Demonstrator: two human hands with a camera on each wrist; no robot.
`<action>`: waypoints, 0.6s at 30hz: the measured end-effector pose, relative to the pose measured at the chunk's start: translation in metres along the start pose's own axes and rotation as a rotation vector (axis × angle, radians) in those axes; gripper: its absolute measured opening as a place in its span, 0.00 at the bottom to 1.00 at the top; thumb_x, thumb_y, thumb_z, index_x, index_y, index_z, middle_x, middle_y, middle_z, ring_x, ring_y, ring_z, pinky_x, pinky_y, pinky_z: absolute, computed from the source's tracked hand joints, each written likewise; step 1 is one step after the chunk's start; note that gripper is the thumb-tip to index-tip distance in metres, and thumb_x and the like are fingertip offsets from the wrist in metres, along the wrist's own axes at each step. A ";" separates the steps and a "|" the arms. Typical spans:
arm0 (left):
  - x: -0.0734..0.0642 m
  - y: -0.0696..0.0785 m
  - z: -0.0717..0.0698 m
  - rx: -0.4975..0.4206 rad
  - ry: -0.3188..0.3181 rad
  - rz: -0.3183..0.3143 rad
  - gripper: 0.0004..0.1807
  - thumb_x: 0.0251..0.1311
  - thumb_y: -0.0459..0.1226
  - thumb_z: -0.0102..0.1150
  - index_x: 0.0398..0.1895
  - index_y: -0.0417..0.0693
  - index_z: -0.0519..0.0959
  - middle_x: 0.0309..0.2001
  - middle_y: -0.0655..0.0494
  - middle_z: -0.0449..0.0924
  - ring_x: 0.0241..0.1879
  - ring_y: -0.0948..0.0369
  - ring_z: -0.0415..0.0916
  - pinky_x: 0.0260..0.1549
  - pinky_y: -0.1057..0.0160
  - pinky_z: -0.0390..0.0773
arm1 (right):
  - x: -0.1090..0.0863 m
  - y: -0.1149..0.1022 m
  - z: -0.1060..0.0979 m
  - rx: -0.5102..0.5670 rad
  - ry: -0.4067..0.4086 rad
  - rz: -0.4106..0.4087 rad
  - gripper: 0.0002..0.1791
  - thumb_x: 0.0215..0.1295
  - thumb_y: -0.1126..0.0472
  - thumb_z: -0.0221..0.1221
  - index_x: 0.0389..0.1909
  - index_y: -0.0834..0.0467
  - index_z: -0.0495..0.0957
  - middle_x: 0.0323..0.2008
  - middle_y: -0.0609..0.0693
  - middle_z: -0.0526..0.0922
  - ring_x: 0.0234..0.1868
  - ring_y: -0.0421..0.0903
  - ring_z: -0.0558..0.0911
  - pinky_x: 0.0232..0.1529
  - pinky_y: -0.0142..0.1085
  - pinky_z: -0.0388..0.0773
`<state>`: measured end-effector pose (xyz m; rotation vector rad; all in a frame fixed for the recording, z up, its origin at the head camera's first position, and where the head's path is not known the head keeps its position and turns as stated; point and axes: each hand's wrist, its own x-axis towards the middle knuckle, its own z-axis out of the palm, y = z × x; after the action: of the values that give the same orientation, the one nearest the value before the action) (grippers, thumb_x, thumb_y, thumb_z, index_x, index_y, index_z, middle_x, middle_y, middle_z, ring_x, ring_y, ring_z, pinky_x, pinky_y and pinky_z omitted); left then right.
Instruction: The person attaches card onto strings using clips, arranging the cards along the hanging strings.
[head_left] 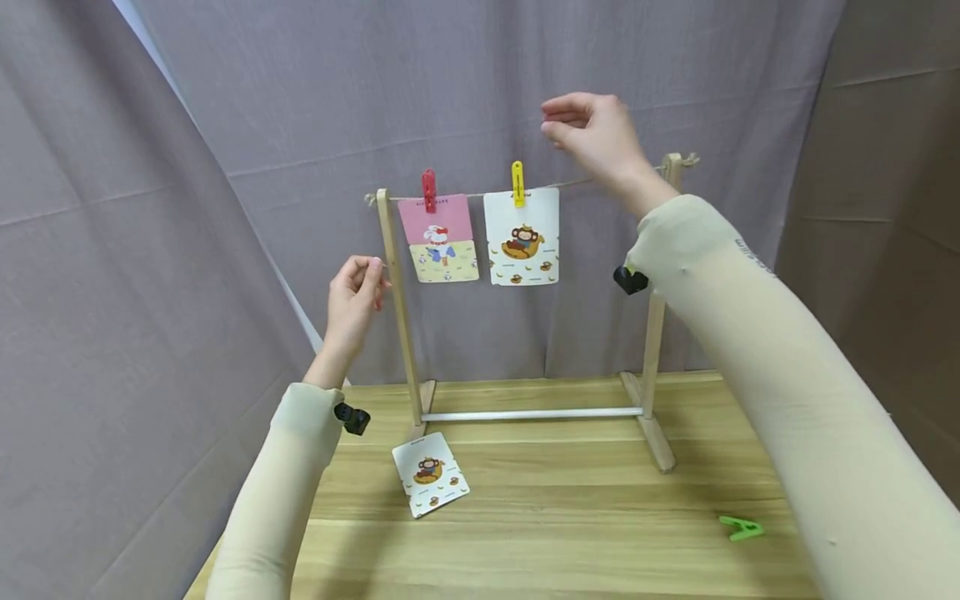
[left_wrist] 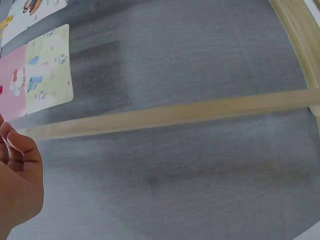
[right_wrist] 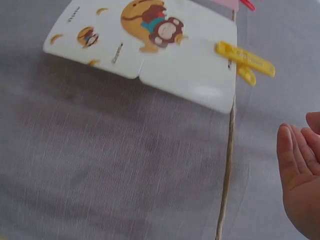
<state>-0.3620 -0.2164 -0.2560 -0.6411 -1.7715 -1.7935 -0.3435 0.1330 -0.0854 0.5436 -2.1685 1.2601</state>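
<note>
Two cards hang from a rope (right_wrist: 227,165) strung between wooden posts. A red clothespin (head_left: 429,190) grips the pink-and-yellow rabbit card (head_left: 442,258). A yellow clothespin (head_left: 517,185) fastens the white monkey card (head_left: 523,242), seen close up in the right wrist view. My right hand (head_left: 603,142) is raised above the rope, to the right of the yellow clothespin and apart from it. Its fingers are loosely bent around nothing visible. Beside the left post (head_left: 401,308) is my left hand (head_left: 352,304), fingers loosely curled, with nothing seen in it; whether it touches the post I cannot tell.
Another monkey card (head_left: 431,475) lies on the wooden table (head_left: 540,533) by the rack's left foot. At the right lies a green clothespin (head_left: 741,528). A white bar (head_left: 532,414) joins the posts low down. Grey curtains (head_left: 300,100) stand behind and at the left.
</note>
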 end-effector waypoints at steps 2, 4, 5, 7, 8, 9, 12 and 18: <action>0.002 0.002 -0.001 0.019 -0.004 0.010 0.18 0.74 0.39 0.54 0.44 0.26 0.71 0.25 0.53 0.77 0.19 0.63 0.66 0.20 0.70 0.69 | -0.001 0.002 -0.008 -0.022 0.012 0.007 0.22 0.73 0.58 0.59 0.63 0.63 0.76 0.57 0.56 0.83 0.47 0.39 0.82 0.53 0.30 0.78; 0.003 0.005 -0.002 0.033 -0.012 0.023 0.19 0.74 0.40 0.55 0.44 0.26 0.71 0.25 0.53 0.77 0.19 0.63 0.66 0.20 0.70 0.69 | -0.003 0.005 -0.016 -0.033 0.027 0.014 0.22 0.72 0.58 0.59 0.63 0.63 0.77 0.57 0.54 0.83 0.46 0.38 0.83 0.52 0.29 0.78; 0.004 0.007 -0.002 0.039 -0.016 0.029 0.19 0.74 0.41 0.55 0.44 0.27 0.72 0.25 0.53 0.77 0.19 0.63 0.66 0.20 0.70 0.69 | -0.003 0.006 -0.020 -0.037 0.033 0.016 0.22 0.72 0.58 0.59 0.63 0.62 0.77 0.56 0.54 0.84 0.45 0.37 0.83 0.51 0.29 0.78; 0.006 0.011 -0.003 0.052 -0.025 0.038 0.20 0.74 0.42 0.56 0.44 0.27 0.72 0.25 0.54 0.77 0.19 0.63 0.66 0.21 0.70 0.69 | -0.005 0.009 -0.028 -0.033 0.044 0.023 0.22 0.72 0.58 0.60 0.63 0.62 0.77 0.54 0.51 0.84 0.44 0.37 0.82 0.50 0.28 0.78; 0.007 0.012 -0.004 0.052 -0.028 0.039 0.20 0.73 0.42 0.56 0.44 0.28 0.73 0.26 0.54 0.77 0.19 0.63 0.67 0.21 0.70 0.69 | -0.006 0.010 -0.032 -0.029 0.051 0.025 0.22 0.72 0.58 0.60 0.63 0.63 0.77 0.53 0.50 0.85 0.44 0.37 0.83 0.50 0.27 0.78; 0.007 0.014 -0.005 0.052 -0.030 0.040 0.19 0.73 0.42 0.56 0.43 0.29 0.73 0.26 0.54 0.77 0.19 0.63 0.67 0.21 0.70 0.69 | -0.006 0.012 -0.037 -0.028 0.058 0.024 0.22 0.72 0.58 0.60 0.63 0.63 0.77 0.52 0.50 0.85 0.43 0.37 0.83 0.49 0.27 0.78; 0.008 0.016 -0.008 0.048 -0.030 0.031 0.17 0.73 0.41 0.57 0.42 0.32 0.74 0.27 0.52 0.78 0.19 0.63 0.67 0.21 0.69 0.70 | -0.008 0.017 -0.050 -0.017 0.080 0.032 0.22 0.71 0.58 0.60 0.63 0.62 0.77 0.49 0.45 0.85 0.41 0.36 0.83 0.47 0.25 0.77; 0.006 0.018 -0.014 0.071 -0.029 0.022 0.17 0.74 0.39 0.55 0.44 0.28 0.72 0.26 0.55 0.77 0.19 0.64 0.67 0.21 0.71 0.70 | -0.013 0.026 -0.071 -0.004 0.118 0.036 0.22 0.70 0.58 0.62 0.62 0.63 0.78 0.44 0.40 0.85 0.36 0.31 0.82 0.43 0.22 0.76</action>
<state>-0.3542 -0.2308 -0.2391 -0.6584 -1.8320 -1.7065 -0.3297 0.2088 -0.0826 0.4195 -2.0913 1.2744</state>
